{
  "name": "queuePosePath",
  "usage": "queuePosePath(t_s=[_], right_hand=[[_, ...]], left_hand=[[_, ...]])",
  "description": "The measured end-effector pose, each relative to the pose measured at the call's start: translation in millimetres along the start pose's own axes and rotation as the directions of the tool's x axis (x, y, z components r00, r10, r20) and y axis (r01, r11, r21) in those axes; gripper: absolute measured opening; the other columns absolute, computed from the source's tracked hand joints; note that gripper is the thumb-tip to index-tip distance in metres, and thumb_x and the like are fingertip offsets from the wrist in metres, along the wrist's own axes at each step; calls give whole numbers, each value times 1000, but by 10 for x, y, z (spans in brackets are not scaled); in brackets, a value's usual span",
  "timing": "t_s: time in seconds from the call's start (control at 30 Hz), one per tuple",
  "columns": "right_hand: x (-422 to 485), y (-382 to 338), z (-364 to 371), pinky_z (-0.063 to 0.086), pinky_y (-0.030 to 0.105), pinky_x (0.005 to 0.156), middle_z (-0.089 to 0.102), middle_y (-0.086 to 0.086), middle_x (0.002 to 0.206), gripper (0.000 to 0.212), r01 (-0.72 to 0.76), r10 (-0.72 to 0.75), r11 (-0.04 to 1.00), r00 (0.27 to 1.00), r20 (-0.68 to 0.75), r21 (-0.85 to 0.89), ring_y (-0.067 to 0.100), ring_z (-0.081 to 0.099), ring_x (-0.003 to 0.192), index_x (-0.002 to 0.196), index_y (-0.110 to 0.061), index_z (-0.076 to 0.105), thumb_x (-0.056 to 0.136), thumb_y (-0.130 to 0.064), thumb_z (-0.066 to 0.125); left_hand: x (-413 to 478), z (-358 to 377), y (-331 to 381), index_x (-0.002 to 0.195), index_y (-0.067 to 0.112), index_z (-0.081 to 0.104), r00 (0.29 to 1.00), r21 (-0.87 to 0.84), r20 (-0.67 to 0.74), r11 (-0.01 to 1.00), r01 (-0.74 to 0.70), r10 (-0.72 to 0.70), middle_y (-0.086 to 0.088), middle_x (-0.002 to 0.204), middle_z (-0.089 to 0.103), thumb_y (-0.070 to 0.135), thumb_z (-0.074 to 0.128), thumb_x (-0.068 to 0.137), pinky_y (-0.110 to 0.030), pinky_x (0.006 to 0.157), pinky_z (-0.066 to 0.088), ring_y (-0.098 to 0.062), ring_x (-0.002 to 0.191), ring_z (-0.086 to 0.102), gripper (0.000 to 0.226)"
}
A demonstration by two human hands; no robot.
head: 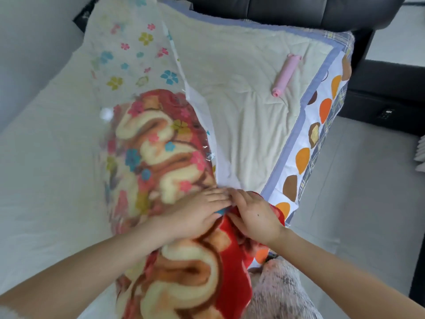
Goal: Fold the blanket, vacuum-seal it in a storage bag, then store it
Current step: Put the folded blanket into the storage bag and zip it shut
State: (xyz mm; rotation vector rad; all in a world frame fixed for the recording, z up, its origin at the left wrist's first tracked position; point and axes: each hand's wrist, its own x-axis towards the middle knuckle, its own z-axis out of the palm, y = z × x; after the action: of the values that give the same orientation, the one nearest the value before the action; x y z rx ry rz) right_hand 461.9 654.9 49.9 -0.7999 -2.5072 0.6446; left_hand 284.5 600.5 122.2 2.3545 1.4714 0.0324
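On the bed [241,88], a clear storage bag [128,49] printed with small flowers is lying lengthwise on the cream quilt, its far end flat. A red and cream blanket [184,284] is sitting partly inside it: the far portion is showing through the plastic, while the near portion is spilling out of the bag's mouth toward the person's lap. Both hands are meeting at that mouth, almost touching each other. The left hand [195,215] is lying over the bag, and its grip is closing thumb against fingers on a blue strip at the bag's rim. The right hand [257,215] is bending its fingers over the blanket's red edge with the thumb under it, so its grip is clamped on the blanket, though blur is softening the detail. A pink tube-shaped object [286,74] is resting well apart on the quilt, near the bed's right border. A fuzzy pale garment [280,288] is covering the lap below.
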Motion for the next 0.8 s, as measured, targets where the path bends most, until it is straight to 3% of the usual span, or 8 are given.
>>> queuePosePath(t_s=[0.13, 0.23, 0.33, 0.4, 0.53, 0.6, 0.7, 0.8], right_hand=[[149, 33, -58, 47, 32, 43, 59, 11, 67, 31, -55, 63, 994, 994, 90, -90, 32, 59, 56, 94, -4, 55, 72, -23, 44], [168, 228, -56, 43, 35, 47, 59, 15, 72, 26, -158, 193, 975, 950, 246, -157, 36, 59, 62, 89, -3, 55, 75, -25, 51], [137, 236, -169, 32, 31, 70, 64, 14, 103, 29, -430, 400, 902, 869, 290, 43, 34, 57, 94, 116, -6, 54, 96, -22, 41], [191, 175, -303, 26, 25, 78, 62, 3, 114, 34, -645, 542, 745, 733, 411, 170, 23, 50, 102, 129, -18, 48, 100, -32, 41], [306, 70, -352, 44, 35, 86, 65, -6, 93, 48, -583, 518, 812, 735, 437, 17, 22, 61, 86, 139, -33, 36, 92, -44, 44], [342, -33, -329, 49, 39, 79, 66, -1, 87, 47, -467, 493, 870, 811, 315, -157, 29, 60, 75, 137, -24, 45, 92, -34, 40], [309, -275, -306, 53, 37, 64, 71, 12, 95, 45, -43, 51, 911, 999, 9, -411, 33, 64, 69, 109, -2, 67, 82, -22, 37], [341, -709, -232, 55, 42, 76, 67, 18, 106, 43, 93, -50, 913, 992, 117, -396, 37, 66, 89, 108, -7, 68, 93, -31, 36]], left_hand=[[-341, -166, -1, 109, 9, 69, 902, -291, -342, 942, 165, -263, 4, 117, 65, 9, 54, 86, -19, 105, 36, -6, 121, 51, 28], [-986, -207, -195, 101, 14, 69, 543, -482, -521, 752, 451, -659, 15, 106, 62, 3, 53, 85, -6, 93, 37, 7, 99, 55, 26], [-1682, 50, -427, 106, 16, 63, 65, -767, -256, 243, 594, -965, 0, 111, 63, 11, 57, 91, -18, 94, 39, -2, 99, 57, 17], [-1986, 330, -529, 125, 12, 55, -77, -827, 9, -51, 559, -997, -8, 130, 56, 25, 56, 93, -34, 104, 36, -21, 118, 52, 35], [-2147, 821, -583, 141, 15, 39, -12, -846, 315, -287, 450, -949, -9, 143, 43, 38, 55, 93, -40, 107, 31, -28, 130, 41, 57], [-2152, 1089, -613, 137, 17, 42, 28, -841, 483, -454, 294, -875, -4, 134, 48, 44, 51, 93, -41, 102, 34, -28, 127, 42, 52], [-2188, 1456, -645, 111, 16, 58, 79, -813, 582, -578, 71, -809, -4, 101, 60, 54, 50, 90, -34, 74, 43, -22, 92, 57, 45], [-2215, 1663, -646, 97, 13, 61, 90, -774, 620, -626, -89, -779, -8, 94, 59, 46, 46, 95, -28, 63, 40, -18, 76, 54, 36]])
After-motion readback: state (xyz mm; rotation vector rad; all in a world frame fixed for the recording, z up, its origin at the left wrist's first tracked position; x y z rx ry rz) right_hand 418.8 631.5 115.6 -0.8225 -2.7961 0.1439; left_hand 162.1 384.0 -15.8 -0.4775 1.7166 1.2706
